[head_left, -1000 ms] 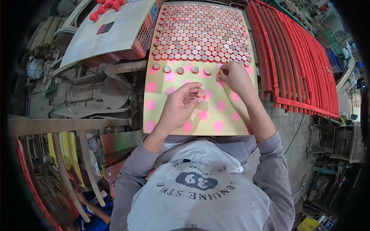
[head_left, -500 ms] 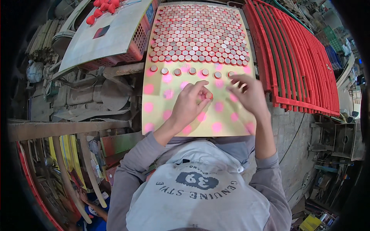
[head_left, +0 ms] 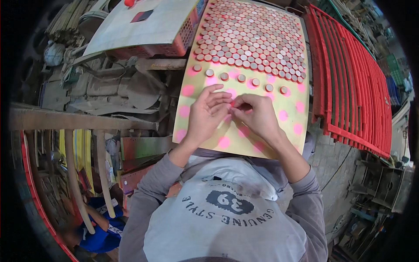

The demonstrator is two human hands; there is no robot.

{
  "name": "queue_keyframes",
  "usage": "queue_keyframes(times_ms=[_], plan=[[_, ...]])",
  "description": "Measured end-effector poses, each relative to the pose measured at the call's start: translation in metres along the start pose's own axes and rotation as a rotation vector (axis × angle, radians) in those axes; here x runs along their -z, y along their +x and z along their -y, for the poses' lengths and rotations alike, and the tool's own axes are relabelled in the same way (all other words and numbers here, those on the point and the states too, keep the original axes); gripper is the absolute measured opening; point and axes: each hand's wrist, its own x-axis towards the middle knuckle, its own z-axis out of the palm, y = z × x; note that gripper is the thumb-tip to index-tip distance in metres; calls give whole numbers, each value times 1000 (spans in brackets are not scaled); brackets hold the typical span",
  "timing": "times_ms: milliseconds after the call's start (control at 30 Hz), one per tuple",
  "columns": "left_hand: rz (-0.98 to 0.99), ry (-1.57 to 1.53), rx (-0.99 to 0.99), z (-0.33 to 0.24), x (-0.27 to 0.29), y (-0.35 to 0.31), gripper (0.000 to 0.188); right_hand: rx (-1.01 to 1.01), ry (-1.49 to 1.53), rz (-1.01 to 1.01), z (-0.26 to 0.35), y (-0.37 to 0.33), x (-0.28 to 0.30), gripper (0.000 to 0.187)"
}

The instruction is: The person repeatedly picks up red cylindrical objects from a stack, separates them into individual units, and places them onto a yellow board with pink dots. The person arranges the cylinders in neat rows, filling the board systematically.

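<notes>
A pale yellow board with pink spots lies in front of me. Tightly packed round discs with red sides and pale tops cover its far part. Nearer to me is a spaced row of several loose discs. My left hand hovers over the board, palm partly showing and fingers loosely apart, its tips close to a small red-sided disc. From the other side my right hand pinches that disc between thumb and fingertips. The fingers partly hide the disc.
Left of the board, a white sheet rests on a red plastic crate. Red-painted slats stand close on the right. A wooden rail runs at my left, and another person in blue is beyond it.
My right hand has come from the right end of the loose row to meet my left hand, and now pinches the disc. My left fingers have loosened. The view has shifted and tilted.
</notes>
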Motion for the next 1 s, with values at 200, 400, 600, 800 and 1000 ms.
queue_keyframes(times_ms=[200, 400, 600, 800, 1000], plan=[[-165, 985, -397, -19, 70, 48, 42, 302, -397, -103, 16, 68, -18, 12], [-251, 1118, -428, 1, 92, 84, 66, 163, -376, -106, 8, 86, -17, 13], [-213, 1073, -337, 10, 91, 89, 67, 213, -275, -125, 0, 59, 1, 11], [-179, 1027, -410, 14, 103, 92, 58, 251, -219, 46, 47, 21, 16, 10], [-214, 906, -287, 19, 115, 97, 53, 364, -392, 22, 54, 78, -15, 11]])
